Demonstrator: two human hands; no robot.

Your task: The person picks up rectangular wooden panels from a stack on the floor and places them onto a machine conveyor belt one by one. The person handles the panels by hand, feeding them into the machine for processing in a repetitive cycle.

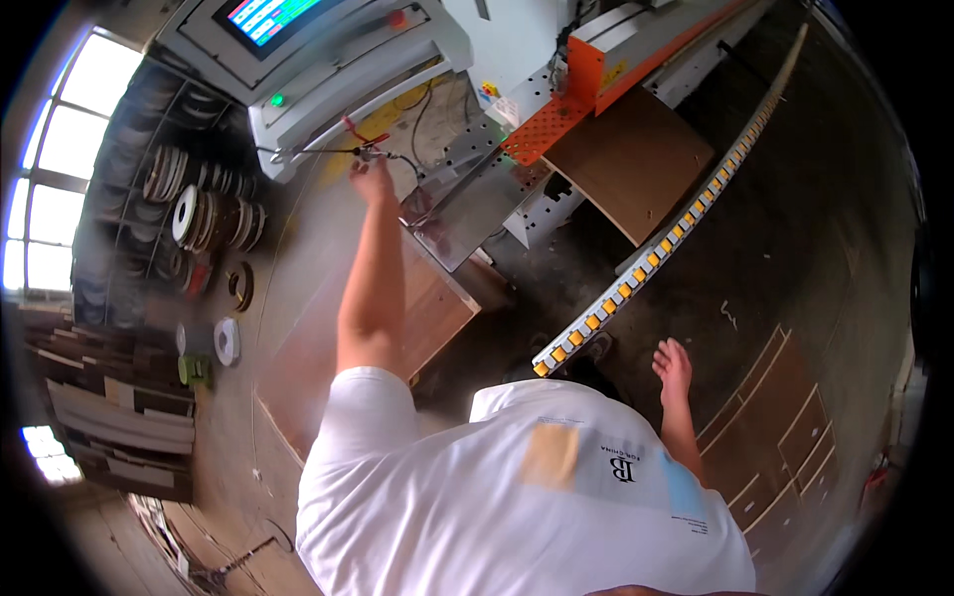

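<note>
My left arm stretches forward to a thin red and metal tool point(369, 145) in front of the grey machine. My left hand point(372, 179) is right at its lower end; the fingers are small and blurred, so their grip does not show. Low on the right, my right hand point(674, 370) hangs with its fingers loosely curved and apart, holding nothing. Between my hands, a long conveyor rail point(641, 270) with yellow rollers runs from near my body to the far right. A brown panel point(636, 164) lies beyond the rail, beside an orange machine guard point(566, 124).
A grey control cabinet point(363, 65) with a lit screen point(273, 20) stands ahead. A brown board point(427, 308) lies under my left arm. Edging rolls point(199, 219) fill a rack at left, above stacked boards point(119, 417). More panels point(785, 437) lie at right.
</note>
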